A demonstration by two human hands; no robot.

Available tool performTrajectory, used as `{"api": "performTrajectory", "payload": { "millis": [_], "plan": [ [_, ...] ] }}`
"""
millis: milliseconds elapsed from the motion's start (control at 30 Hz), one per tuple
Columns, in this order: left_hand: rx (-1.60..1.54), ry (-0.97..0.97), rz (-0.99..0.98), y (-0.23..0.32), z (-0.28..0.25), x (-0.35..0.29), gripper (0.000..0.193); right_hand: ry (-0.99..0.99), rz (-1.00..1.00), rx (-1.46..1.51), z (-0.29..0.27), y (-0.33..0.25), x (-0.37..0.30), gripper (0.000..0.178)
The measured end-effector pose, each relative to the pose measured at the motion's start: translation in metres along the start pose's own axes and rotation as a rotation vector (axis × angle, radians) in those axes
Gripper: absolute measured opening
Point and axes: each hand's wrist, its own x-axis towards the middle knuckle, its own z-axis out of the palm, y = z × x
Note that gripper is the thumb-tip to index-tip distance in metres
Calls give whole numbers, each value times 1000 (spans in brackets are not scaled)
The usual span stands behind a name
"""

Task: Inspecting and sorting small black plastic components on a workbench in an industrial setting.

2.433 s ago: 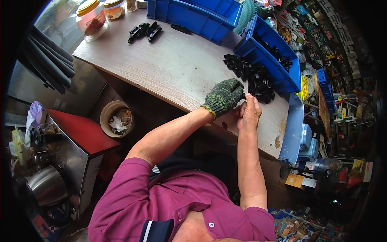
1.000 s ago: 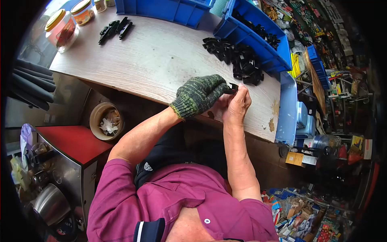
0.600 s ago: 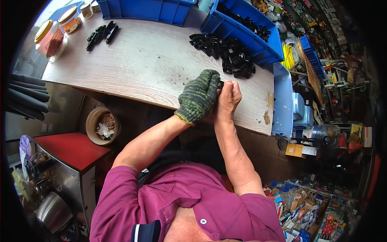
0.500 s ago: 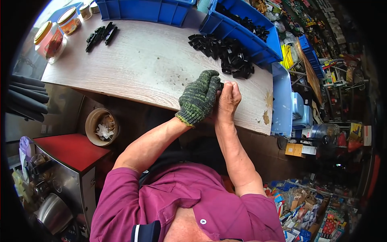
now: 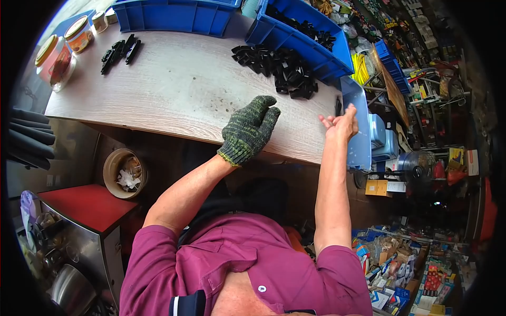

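My left hand [image 5: 249, 128], in a dark green knitted glove, is over the table's front edge. Its fingers lie together, slightly bent, with the thumb apart and nothing visible between them. My bare right hand [image 5: 341, 125] is at the table's right end, beside a pale blue bin [image 5: 359, 142], fingers spread. Just beyond its fingertips shows a small black piece [image 5: 338, 105], apart from the hand; whether it rests on something is unclear. A pile of black plastic pieces [image 5: 290, 73] lies before a blue crate [image 5: 311, 52] that holds more of them.
Longer black parts [image 5: 120, 53] lie at the table's [image 5: 174, 89] far left, near lidded jars [image 5: 54, 60]. Another blue crate [image 5: 176, 18] stands at the back. Below the front edge is a waste bucket [image 5: 110, 176], near a red-topped cabinet [image 5: 87, 200]. Crowded goods fill the right side.
My hands were together around a small black piece; they have parted. The right hand has moved right to the table's end and spread its fingers, while the left stays near the front edge.
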Motion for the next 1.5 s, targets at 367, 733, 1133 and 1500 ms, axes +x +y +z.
{"api": "performTrajectory", "payload": {
  "millis": [367,733,1133,1500],
  "plan": [
    [39,-34,-3,2,-3,-4,24,-363,47,-617,47,30,-35,42],
    [79,-44,12,2,-2,-3,25,-399,-169,-765,49,43,-31,35],
    [-236,-416,-337,7,-12,46,36,-992,-132,-380,8,52,-55,21],
    [468,-205,306,-42,1,48,13,-916,-490,-255,23,77,-107,42]
  ]
}}
